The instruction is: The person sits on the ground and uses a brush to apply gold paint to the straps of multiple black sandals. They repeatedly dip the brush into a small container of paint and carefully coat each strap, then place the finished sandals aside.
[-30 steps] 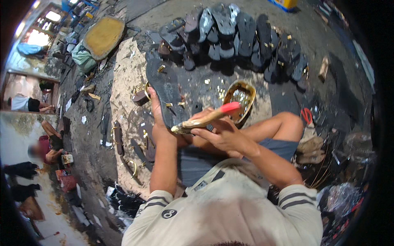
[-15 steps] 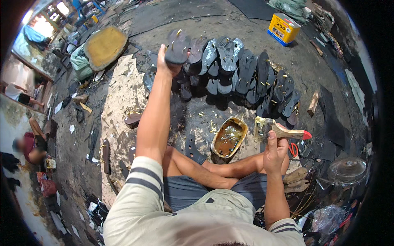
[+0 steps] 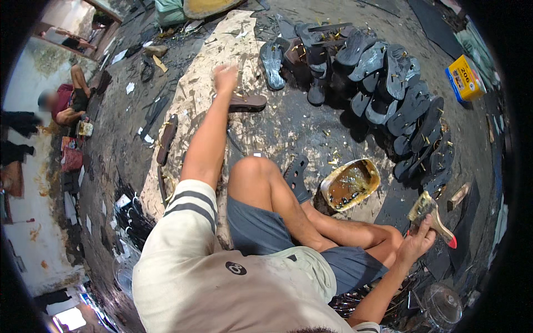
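Note:
In my right hand [image 3: 417, 242] is a wide paintbrush [image 3: 438, 226] with a wooden, red-tipped handle; its bristles are caked with pale, sticky stuff. My left hand [image 3: 225, 77] is stretched out over the pale sheet, its fingers smeared by motion. Just beside that wrist lies a dark brown sandal sole [image 3: 248, 104] with small yellowish pegs. Between my crossed legs and the heap of soles stands a tub [image 3: 371, 195] of amber glue, its rim coated. Several dark flip-flop soles [image 3: 396, 72] with yellowish pegs are piled in a curved row ahead, some shiny on top.
More brown soles [image 3: 167, 140] lie to the left on the stained pale sheet [image 3: 191, 83]. A yellow and blue can [image 3: 465, 79] stands at the far right. A black perforated shoe [image 3: 297, 176] is on my foot. Another person [image 3: 65, 102] sits by the left wall.
My left hand has let go of the dark sole it held up over the pile and moved to the brown sole. My right hand has shifted outward with the paintbrush. The view has turned left.

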